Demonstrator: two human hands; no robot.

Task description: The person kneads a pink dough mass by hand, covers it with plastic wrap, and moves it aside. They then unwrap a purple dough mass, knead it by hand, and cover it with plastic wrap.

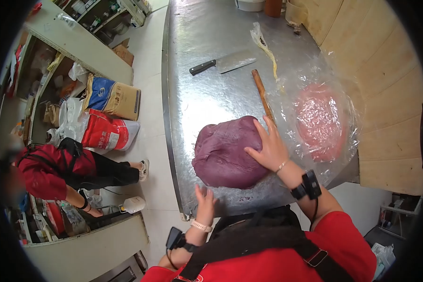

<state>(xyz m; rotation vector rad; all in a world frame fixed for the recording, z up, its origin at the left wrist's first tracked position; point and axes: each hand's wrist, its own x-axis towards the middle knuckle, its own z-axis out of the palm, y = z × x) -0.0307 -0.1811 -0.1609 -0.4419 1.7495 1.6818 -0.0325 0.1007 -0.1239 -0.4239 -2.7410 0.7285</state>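
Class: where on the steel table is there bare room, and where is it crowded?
Bare table lies between cleaver and purple dough, left of the wooden stick, and beyond the cleaver. Crowded: plastic sheet at right; dough under right hand, left hand at near edge.

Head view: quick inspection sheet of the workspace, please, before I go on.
Surface: steel table, shiny.
Job's things: purple dough mound near the front edge.
Clutter: cleaver, wooden stick, plastic sheet over a pink mass.
Hands: right hand flat and open on the dough; left hand open at the table edge.
Cables: black wire at the right wrist band; another at the left wrist.
Surroundings: person in red low by shelves; printed sacks on the floor.
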